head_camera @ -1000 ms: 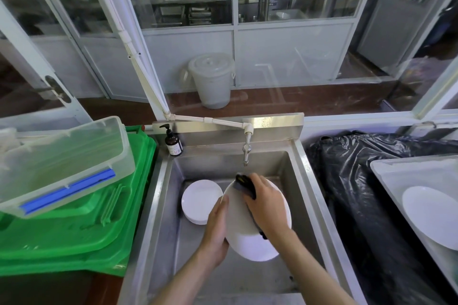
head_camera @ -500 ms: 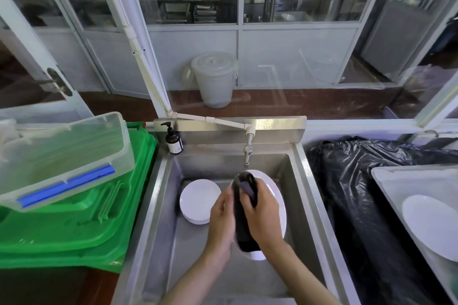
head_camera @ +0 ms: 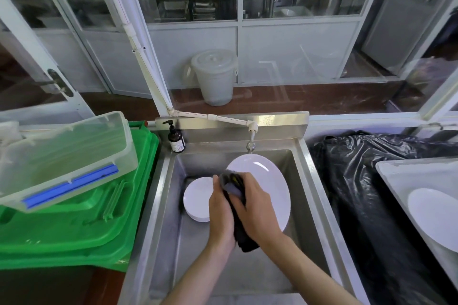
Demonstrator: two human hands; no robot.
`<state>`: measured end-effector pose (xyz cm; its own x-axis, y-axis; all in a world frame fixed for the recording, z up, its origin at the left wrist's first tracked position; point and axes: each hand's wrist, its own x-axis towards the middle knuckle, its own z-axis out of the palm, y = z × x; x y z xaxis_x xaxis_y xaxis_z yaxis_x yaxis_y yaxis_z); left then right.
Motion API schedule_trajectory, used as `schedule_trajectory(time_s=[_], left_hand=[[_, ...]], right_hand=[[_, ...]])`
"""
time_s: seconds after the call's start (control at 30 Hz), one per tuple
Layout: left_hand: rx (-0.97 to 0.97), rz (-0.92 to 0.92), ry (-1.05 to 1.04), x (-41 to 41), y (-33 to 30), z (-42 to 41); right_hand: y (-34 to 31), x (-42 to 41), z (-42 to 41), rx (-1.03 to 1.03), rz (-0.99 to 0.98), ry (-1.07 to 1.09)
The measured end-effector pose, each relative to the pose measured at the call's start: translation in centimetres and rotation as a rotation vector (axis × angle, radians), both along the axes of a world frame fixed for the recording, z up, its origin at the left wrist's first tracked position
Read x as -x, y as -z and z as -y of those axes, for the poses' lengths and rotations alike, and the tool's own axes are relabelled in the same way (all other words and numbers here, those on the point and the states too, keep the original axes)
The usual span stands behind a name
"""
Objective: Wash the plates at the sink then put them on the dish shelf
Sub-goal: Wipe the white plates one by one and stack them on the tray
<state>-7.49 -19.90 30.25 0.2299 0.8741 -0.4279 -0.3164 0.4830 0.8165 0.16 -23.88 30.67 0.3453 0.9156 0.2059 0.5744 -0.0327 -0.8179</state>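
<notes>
over the steel sink (head_camera: 309, 182), the left hand (head_camera: 221, 215) holds a large white plate (head_camera: 267, 181) tilted on edge under the tap (head_camera: 250, 142), its fingers curled round the rim. the right hand (head_camera: 257, 208) grips a dark cloth (head_camera: 234, 187) against the plate. a stack of plates (head_camera: 197, 202) lies in the basin just left.

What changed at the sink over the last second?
The big plate turned from face-up to edge-on and back. The right hand kept the dark cloth and now wipes the plate's left edge, where the left hand holds it. The plate stack stayed put.
</notes>
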Motion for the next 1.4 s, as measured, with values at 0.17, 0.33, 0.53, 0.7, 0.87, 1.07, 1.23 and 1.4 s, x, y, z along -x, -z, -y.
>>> schedule_trajectory(time_s=[0.17,0.33,0.53,0.7,0.87,1.07,1.23,1.4], left_hand=[[-0.090,-0.108,0.045,-0.1,-0.9,1.2],[0.001,0.066,0.025,0.2,-0.2,0.1],[0.038,-0.048,-0.078,0.4,-0.2,1.1],[-0.049,-0.127,-0.098,0.2,-0.9,1.2],[-0.069,-0.156,-0.212,1.7,-0.1,-2.0],[-0.030,-0.192,-0.205,2.5,-2.0,-1.8],[-0.060,-0.190,-0.261,2.1,-1.9,-2.6],[-0.054,-0.177,-0.233,2.5,-1.6,-2.2]], right_hand=[[-1.3,-1.7,-2.3,-0.020,-0.036,0.263],[-0.4,1.0,-0.7,-0.013,-0.082,0.164],[0.5,-1.3,-0.9,0.079,0.183,-0.099],[1.7,-1.5,-0.9,0.084,0.050,0.130],[3.7,-1.3,2.0,0.103,0.260,-0.127],[4.4,-5.2,1.2,0.129,0.179,0.229],[3.6,-1.8,1.8,0.032,0.266,-0.008],[4.3,-3.3,2.0,0.012,0.319,0.009]])
